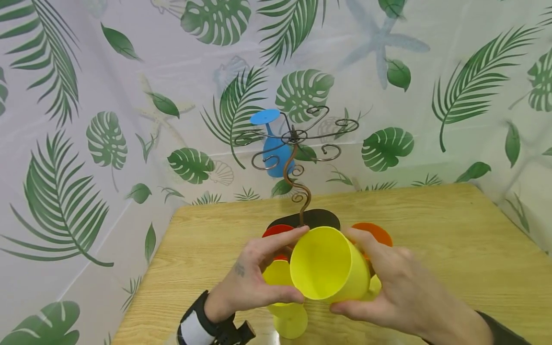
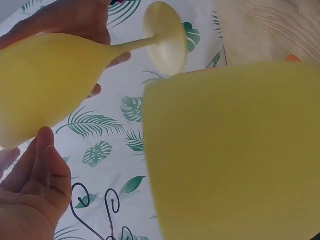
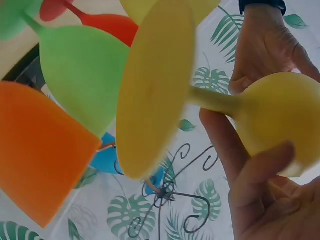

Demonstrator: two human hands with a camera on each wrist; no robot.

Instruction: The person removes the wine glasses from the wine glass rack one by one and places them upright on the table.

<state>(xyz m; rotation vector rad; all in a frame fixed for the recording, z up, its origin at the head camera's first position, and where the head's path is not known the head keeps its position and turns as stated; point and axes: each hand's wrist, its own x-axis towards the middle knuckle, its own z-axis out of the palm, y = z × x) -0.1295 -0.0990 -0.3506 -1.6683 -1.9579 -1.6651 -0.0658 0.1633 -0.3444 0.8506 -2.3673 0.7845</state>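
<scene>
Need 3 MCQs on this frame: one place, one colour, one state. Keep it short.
1. Where does the blue plastic goblet hang?
A. on the curly wire rack
B. from the wall
C. in the left hand

2. What colour is the plastic goblet held in both hands?
A. red
B. yellow
C. green

3. How is the held goblet oriented?
A. upright on the table
B. tipped, mouth toward the camera
C. hung upside down

Answers:
1 A, it hangs bowl down from an arm of the wire rack.
2 B, the left hand and right hand grip a yellow goblet.
3 B, the head view looks straight into its bowl.
</scene>
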